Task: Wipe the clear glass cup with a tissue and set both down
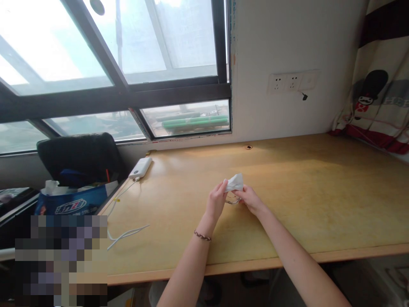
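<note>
From afar I'm seeing 1 blue bag (75, 198) sitting before 1 dark chair (79, 151); 1 white power bank (140, 168) is lying on the table's (319, 196) left side. The left hand (217, 199) is pinching 1 white tissue (235, 182), fingers nearly together, above the table; the right hand (252, 199), fingers curled, is gripping 1 thin-rimmed object (234, 202) (seemingly glasses) just below the tissue. 2 sockets (286, 82) are showing behind; 1 curtain (383, 55) is hanging rightmost.

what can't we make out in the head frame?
- Thin-rimmed item: head view, partly covered by the white sheet; too small to identify.
- White sheet: head view, too small to tell cloth from paper.
- Left hand and right hand: head view, some fingertips hidden by the hands themselves.
- Blue bag: head view, bottom hidden by pixelation.
- Curtain: head view, cut by right edge.
</note>
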Tool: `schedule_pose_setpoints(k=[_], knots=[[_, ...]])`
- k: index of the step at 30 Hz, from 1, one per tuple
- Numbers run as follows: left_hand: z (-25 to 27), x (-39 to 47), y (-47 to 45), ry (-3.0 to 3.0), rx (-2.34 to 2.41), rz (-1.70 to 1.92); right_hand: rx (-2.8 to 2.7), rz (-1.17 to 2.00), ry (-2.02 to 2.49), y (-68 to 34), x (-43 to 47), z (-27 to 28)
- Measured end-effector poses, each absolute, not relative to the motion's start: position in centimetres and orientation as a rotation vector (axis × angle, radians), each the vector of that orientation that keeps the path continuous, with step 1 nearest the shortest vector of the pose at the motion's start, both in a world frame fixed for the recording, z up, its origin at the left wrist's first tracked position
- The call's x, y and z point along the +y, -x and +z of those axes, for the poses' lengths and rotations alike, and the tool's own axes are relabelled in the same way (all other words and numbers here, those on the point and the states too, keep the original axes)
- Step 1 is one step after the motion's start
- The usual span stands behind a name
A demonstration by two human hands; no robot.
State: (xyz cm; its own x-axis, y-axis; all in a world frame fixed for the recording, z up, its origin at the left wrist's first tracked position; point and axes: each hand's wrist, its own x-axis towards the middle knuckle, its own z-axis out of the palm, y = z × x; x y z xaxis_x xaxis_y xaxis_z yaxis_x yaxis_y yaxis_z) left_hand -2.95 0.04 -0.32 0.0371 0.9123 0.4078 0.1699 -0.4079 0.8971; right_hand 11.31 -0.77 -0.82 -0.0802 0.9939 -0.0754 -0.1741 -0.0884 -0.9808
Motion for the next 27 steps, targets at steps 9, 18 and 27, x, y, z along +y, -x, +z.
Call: schedule_pose_setpoints(k=[9,18,27], knots=[[0.6,0.2,2.4,-1.312,1.269,1.500,-0.783,1.522,0.942,-10.9,-1.2,0.1],[0.3,0.3,1.6,-0.857,0.945,1.145,-0.895,0.919,0.946,-12.4,-0.5,0.6],[1.6,-1.4,0.8,-0.836,0.584,0.781,-1.503,0.324,1.036,-12.9,-2.4,1.4]])
